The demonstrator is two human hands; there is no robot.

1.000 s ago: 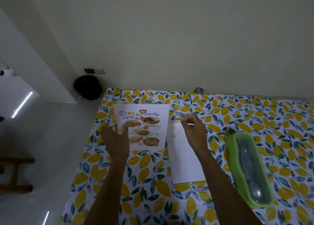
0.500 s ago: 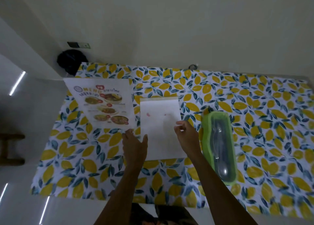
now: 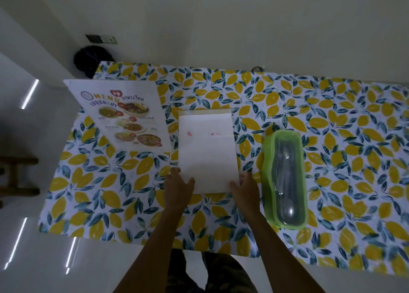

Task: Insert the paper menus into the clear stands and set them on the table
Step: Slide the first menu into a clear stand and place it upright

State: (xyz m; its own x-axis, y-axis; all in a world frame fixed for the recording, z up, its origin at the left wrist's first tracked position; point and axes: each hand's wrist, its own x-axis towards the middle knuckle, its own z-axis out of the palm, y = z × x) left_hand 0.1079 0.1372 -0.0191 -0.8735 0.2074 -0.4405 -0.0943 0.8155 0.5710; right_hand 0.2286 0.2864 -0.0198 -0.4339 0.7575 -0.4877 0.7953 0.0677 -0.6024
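Green box (image 3: 266, 160), clear-lidded, holds spoons (image 3: 285, 171), just right of the blank sheet (image 3: 207, 151). Left hand (image 3: 178, 185) and right hand (image 3: 246, 189) lay thumbs on its near corners; whether they pinch, I cannot tell. Printed menu (image 3: 124, 115) lies left.

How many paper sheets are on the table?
2. One printed menu lies face up at the table's left edge. One white sheet, blank side up, lies in the middle, between the left hand and right hand. More may hide beneath it.

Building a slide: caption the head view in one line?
Left hand and right hand touch near corners of the white sheet, between printed menu and green cutlery case.
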